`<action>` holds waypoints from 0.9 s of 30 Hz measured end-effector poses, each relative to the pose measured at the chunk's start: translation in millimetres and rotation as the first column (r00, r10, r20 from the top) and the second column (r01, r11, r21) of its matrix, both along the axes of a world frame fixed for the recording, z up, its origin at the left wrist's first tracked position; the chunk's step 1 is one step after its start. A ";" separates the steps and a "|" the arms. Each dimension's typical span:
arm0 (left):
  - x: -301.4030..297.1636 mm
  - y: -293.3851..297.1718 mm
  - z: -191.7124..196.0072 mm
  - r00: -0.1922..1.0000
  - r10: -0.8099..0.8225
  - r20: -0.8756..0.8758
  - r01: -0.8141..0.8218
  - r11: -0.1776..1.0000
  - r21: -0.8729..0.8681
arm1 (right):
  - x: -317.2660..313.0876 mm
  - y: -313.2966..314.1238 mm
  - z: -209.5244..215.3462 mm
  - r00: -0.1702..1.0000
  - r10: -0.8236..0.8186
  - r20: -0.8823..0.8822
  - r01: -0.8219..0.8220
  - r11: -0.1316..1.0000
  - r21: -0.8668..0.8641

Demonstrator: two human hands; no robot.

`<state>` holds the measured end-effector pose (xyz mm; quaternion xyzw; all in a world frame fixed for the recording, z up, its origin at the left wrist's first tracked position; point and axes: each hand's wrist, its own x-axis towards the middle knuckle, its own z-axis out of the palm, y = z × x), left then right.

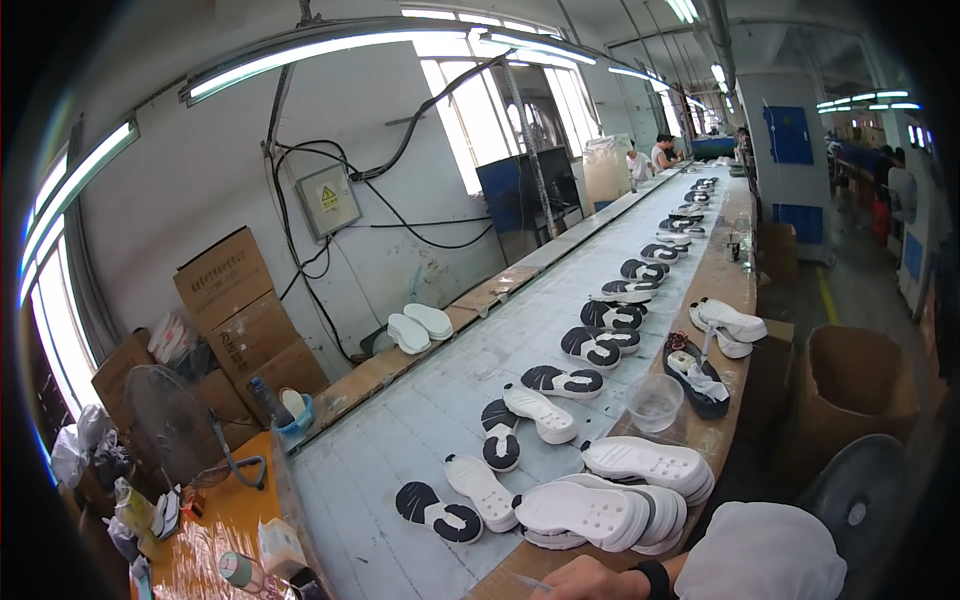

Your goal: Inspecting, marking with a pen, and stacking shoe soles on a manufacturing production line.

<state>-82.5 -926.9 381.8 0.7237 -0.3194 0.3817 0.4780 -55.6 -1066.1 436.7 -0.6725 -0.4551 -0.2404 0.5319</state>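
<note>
At the bottom edge my right hand (588, 578) is partly cut off, with a black band (656, 578) round its wrist and white cloth (765, 555) behind it. Its fingers are closed on a thin pale object (528, 580) too small to name. Just beyond the hand lies a stack of white shoe soles (575, 512), with another white stack (645, 465) behind it. On the pale conveyor belt (370, 500) to the left, a black-and-white sole (438, 512) lies beside a white one (482, 492). My left hand is out of the picture.
More soles run up the belt. On the right ledge stand a clear plastic tub (655, 402), a dark shoe (697, 380) and white soles (728, 322). An orange table (215, 545) and fan (165, 425) are left; a cardboard box (860, 375) and another fan (855, 510) right.
</note>
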 end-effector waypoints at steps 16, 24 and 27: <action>-10.5 -12.6 -37.6 0.870 -0.062 -0.490 -0.152 0.911 -0.385 | 29.0 -13.5 73.2 0.813 -0.032 -0.581 -0.201 0.922 -0.332; -9.3 -25.0 -84.1 0.896 0.111 -0.431 -0.111 0.993 0.026 | 174.4 31.2 126.7 0.584 -0.097 -0.806 -0.136 0.967 -0.215; -5.2 -22.1 -95.3 0.890 0.275 -0.364 -0.291 0.957 0.012 | 222.0 40.9 119.3 0.528 -0.186 -0.828 -0.207 0.918 -0.338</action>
